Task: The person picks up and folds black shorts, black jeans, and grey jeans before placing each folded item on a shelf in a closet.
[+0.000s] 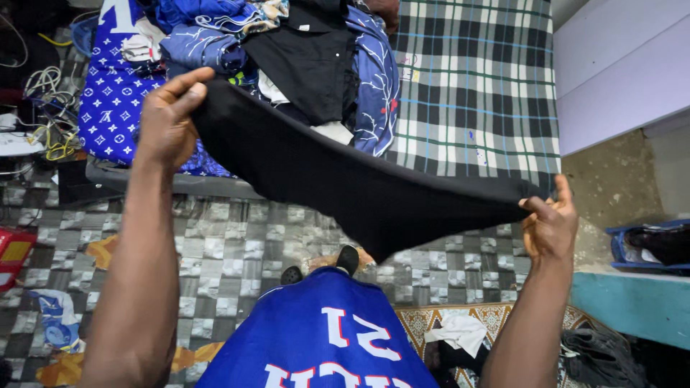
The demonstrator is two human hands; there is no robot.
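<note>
Nearest the camera is the person's blue shirt (316,338) with white lettering, and beyond it a checked grey floor (237,244) with a patterned mat (496,316) and crumpled white cloth (456,332) to the right. Both arms are raised over this. The left hand (169,118) pinches one end of a black garment (338,176) between thumb and curled fingers, and the right hand (550,226) pinches the other end the same way (lower in the frame), so the cloth hangs stretched between them, sagging to a point. Behind lies a bed with a plaid sheet (474,79), a blue patterned cloth (111,100) and a heap of clothes (287,43).
</note>
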